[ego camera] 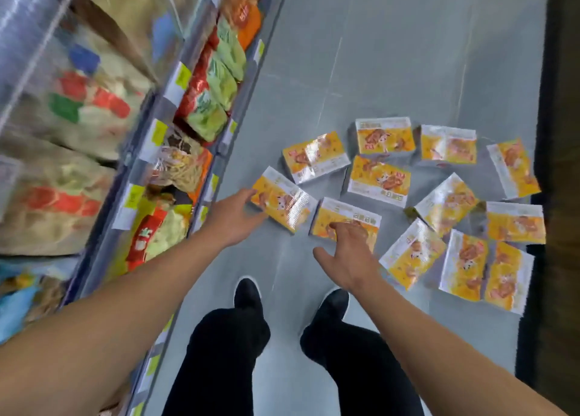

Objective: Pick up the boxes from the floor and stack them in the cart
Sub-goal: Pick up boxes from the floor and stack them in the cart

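The yellow boxes (405, 196) lie scattered flat on the grey floor (392, 54) ahead of me and to my right, some touching or overlapping, others with strips of bare tile between them. The nearest two sit just past my hands: one tilted box (284, 203) on the left of the spread and one box (345, 222) beside it, a narrow gap between them. On my left the shelf edge (201, 177) with its price tags runs diagonally close to that tilted box, leaving a band of floor between; on my right a dark upright surface (558, 164) borders the far boxes. Beyond the boxes the aisle floor is bare tile. My left hand (233, 216) reaches out with fingers spread and loosely bent, fingertips at the tilted box's near corner, not wrapped round it. My right hand (348, 252) hovers over the neighbouring box, fingers relaxed and apart, holding nothing. My dark shoes (248, 293) stand on the tile just behind my hands.
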Demonstrator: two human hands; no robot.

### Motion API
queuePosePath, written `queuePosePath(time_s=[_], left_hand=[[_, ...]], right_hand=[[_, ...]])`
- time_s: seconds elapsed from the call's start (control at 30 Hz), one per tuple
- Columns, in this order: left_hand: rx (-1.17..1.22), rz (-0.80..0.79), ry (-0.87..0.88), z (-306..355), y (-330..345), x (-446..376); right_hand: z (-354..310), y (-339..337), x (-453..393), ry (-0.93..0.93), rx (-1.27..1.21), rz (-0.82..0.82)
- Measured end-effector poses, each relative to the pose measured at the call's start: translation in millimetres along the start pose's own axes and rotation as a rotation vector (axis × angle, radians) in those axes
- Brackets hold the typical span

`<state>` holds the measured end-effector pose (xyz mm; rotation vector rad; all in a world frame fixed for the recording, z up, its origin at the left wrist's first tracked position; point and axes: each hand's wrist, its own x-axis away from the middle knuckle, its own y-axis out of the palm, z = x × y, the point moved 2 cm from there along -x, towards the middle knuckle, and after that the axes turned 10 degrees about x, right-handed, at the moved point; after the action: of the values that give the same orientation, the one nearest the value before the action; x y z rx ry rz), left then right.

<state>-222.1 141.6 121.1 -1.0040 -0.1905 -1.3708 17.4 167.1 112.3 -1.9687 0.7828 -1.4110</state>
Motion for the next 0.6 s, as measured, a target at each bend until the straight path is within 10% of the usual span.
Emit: queuePosePath(time_s=[0.6], left_hand=[[0.185, 0.053, -0.157, -216.0, 141.0, -337.3]], right_hand=[[67.9, 304.1, -297.6, 0.246, -0.489, 0.117]])
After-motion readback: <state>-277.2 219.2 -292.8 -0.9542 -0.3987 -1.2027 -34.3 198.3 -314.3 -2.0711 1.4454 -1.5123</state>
